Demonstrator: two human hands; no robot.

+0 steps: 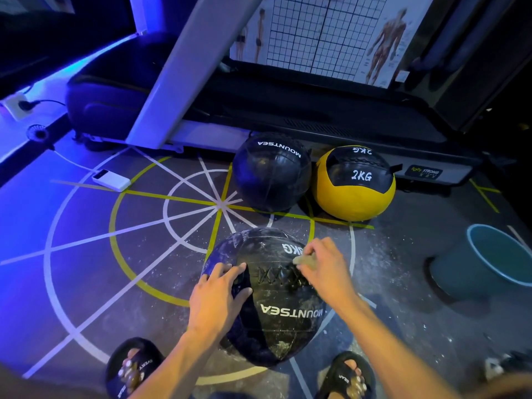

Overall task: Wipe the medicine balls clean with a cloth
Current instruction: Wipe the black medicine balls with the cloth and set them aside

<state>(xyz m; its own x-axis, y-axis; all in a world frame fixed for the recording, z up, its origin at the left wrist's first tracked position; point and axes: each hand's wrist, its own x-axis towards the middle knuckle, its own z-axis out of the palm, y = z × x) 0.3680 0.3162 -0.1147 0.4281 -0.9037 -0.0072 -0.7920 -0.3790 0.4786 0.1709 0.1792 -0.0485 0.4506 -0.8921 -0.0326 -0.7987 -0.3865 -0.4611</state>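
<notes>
On the dusty black ball (pixel 270 300), the left hand (pixel 216 298) lies with fingers spread at nine o'clock, while the right hand (pixel 325 269) pinches a small cloth (pixel 305 261) at two o'clock.

A gym — treadmill (pixel 288 110), anatomy poster (pixel 385 44), medicine balls (pixel 354 194).

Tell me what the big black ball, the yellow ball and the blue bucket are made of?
The big black ball looks like smooth, slightly shiny faux leather: light glints on its stitched panels, dusted with white marks. The yellow ball seems the same stuff but more matte, with laced seams across its black patch. The blue bucket is probably plastic, judging by its thin, even, smooth rim.
</notes>
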